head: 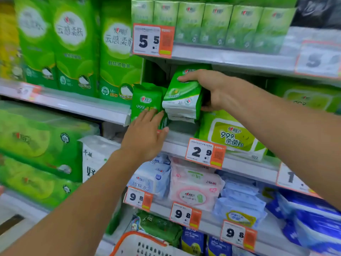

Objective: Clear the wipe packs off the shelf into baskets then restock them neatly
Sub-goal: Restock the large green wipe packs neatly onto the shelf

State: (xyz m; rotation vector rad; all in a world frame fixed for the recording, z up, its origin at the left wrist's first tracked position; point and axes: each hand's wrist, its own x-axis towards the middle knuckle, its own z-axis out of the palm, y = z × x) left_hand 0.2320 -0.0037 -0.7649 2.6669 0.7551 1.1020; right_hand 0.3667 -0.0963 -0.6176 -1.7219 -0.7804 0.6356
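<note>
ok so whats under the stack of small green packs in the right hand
The right hand grips the stack of small green packs tilted above a bare grey patch of shelf. The shelf further back is hidden by the packs.

Mid-frame, your right hand (208,87) holds small green plastic wipe packs (181,100) right of the upright green pack (145,100) under your left hand (145,135).

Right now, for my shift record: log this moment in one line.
stage: shelving | right hand: grips wipe stack | left hand: flat against upright pack | basket: below
</note>
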